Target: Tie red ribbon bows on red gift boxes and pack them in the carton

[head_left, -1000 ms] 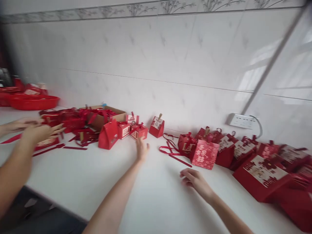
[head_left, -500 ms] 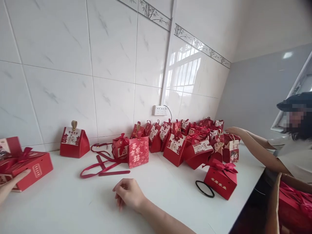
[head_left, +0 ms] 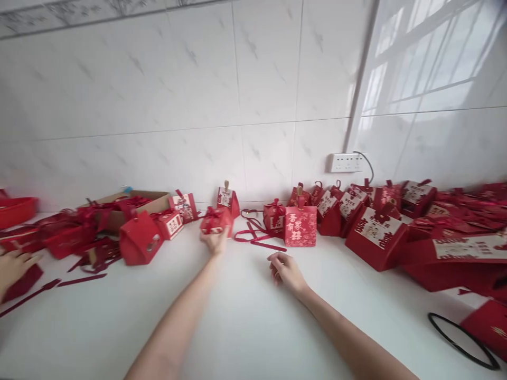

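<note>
My left hand [head_left: 216,241] grips a red gift box [head_left: 217,217] with a ribbon bow, its fingers around the near side. Just behind that box stands a tent-shaped red gift box [head_left: 226,197] with a white label and a loop handle. My right hand [head_left: 288,272] rests on the white table with its fingers curled in, and nothing shows in them. Beyond it stand a patterned red gift bag [head_left: 301,227] and a small bowed box [head_left: 273,217]. Loose red ribbons [head_left: 269,245] lie between my hands.
Many red boxes [head_left: 435,232] crowd the right side. At left are a cardboard tray [head_left: 160,199] of red items, a red box [head_left: 140,240] and dark straps [head_left: 81,279]. Another person's hand [head_left: 18,266] reaches in there. A black loop [head_left: 463,340] lies front right. Sockets [head_left: 346,162] are on the tiled wall.
The view has swung left, bringing the tray and another person's hand into sight. My left hand has moved the bowed box up against the tent-shaped one. My right hand stays curled on the table.
</note>
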### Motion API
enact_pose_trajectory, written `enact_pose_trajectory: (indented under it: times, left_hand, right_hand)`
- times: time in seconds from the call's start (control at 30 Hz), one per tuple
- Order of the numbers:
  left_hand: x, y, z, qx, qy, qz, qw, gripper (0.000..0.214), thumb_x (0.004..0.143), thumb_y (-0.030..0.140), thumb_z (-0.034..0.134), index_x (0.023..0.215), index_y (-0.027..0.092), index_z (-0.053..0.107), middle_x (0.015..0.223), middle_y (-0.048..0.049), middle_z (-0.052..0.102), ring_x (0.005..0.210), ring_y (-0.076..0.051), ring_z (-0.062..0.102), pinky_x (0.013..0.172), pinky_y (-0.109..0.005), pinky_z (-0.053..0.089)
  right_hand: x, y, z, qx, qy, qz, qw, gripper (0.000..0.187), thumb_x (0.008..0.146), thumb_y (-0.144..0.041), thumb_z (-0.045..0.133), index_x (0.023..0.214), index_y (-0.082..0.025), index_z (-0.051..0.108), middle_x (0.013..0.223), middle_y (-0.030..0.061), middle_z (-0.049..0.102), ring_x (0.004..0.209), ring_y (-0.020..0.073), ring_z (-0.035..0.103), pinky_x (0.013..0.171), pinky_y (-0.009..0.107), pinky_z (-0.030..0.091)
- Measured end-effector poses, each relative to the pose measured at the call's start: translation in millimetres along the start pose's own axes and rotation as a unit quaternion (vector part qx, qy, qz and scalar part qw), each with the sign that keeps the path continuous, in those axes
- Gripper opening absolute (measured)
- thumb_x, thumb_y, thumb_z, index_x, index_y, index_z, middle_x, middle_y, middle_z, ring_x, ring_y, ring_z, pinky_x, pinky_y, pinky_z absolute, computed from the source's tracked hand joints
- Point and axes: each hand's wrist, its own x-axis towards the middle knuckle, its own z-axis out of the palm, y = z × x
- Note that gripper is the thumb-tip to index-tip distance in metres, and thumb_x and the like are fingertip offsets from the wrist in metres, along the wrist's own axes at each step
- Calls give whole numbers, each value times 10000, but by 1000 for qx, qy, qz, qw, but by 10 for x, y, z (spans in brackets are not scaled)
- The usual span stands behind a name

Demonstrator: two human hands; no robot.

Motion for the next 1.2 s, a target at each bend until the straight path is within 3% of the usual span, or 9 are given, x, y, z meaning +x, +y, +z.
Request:
enact_pose_trajectory:
  times: [0.1, 0.2, 0.37, 0.47, 0.57, 0.73, 0.87, 1.07, 1.2]
  left_hand:
    - [-460, 116, 182, -39, -23, 21, 999, 849, 606, 215, 799, 1263, 133, 268, 1257, -189, 445, 1111, -240, 545, 957, -385, 462]
    - [-976, 223, 247, -86, -56, 53, 993, 819, 643, 300, 762, 1243, 193, 215, 1321, -190, 386, 1172, -236, 513, 956, -356, 463]
    - [-1505, 230, 218, -128, -213, 80, 965, 839, 557, 277, 784, 1194, 172, 247, 1259, -211, 398, 1199, -311, 463, 950, -448, 436]
    - [-1480, 191, 169, -144, -311, 83, 936, 751, 534, 225, 764, 1156, 196, 344, 1258, -157, 436, 1204, -298, 460, 989, -459, 401]
    - [-1248, 165, 119, -190, -378, 71, 903, 485, 624, 275, 674, 1066, 211, 483, 1178, -103, 546, 1142, -269, 521, 945, -422, 448]
    - [-825, 157, 56, -197, -291, 36, 936, 355, 807, 397, 443, 1106, 210, 489, 1251, -105, 512, 1205, -252, 466, 949, -388, 418]
    - [-771, 167, 41, -160, -333, 23, 929, 329, 776, 456, 540, 963, 192, 598, 1082, -86, 620, 1073, -247, 547, 893, -348, 428]
    - [-884, 185, 97, -132, -372, 24, 918, 247, 707, 390, 626, 611, 182, 534, 729, -4, 561, 773, -168, 540, 782, -289, 425]
    - [-902, 202, 114, -142, -376, 14, 916, 280, 717, 402, 588, 573, 184, 488, 687, 7, 497, 726, -153, 504, 739, -283, 442]
  right_hand:
    - [-129, -8, -51, -1, 22, -66, 998, 414, 752, -533, 545, 971, -186, 486, 988, 74, 541, 781, 173, 605, 577, 293, 530]
    - [-258, 9, -126, 16, 54, -143, 988, 571, 767, -553, 560, 1201, -245, 355, 1330, 118, 376, 1140, 229, 510, 883, 388, 491]
    - [-302, 13, -224, 67, 88, -161, 981, 629, 809, -546, 532, 1318, -315, 242, 1435, 90, 269, 1241, 245, 430, 960, 433, 442]
    - [-215, -5, -358, 66, 122, -178, 974, 565, 819, -522, 533, 1291, -312, 304, 1380, 86, 360, 1217, 250, 440, 941, 448, 451]
    - [-134, -24, -558, 49, 121, -217, 967, 490, 830, -528, 501, 1233, -291, 354, 1309, 90, 436, 1176, 252, 464, 925, 466, 449]
    - [-90, -15, -758, -51, 26, -210, 976, 581, 768, -542, 580, 1221, -284, 325, 1339, 113, 392, 1199, 280, 439, 947, 483, 415]
    - [-75, -7, -766, -61, -24, -154, 986, 610, 754, -542, 592, 1219, -271, 304, 1343, 127, 385, 1167, 274, 478, 980, 495, 383]
    - [-115, -80, -730, -87, -11, -135, 987, 585, 764, -484, 600, 1243, -278, 333, 1359, 108, 405, 1186, 265, 488, 984, 477, 403]
    - [-155, -149, -668, -88, 27, -83, 992, 485, 785, -438, 573, 1214, -260, 433, 1236, 79, 540, 1092, 262, 567, 855, 439, 515]
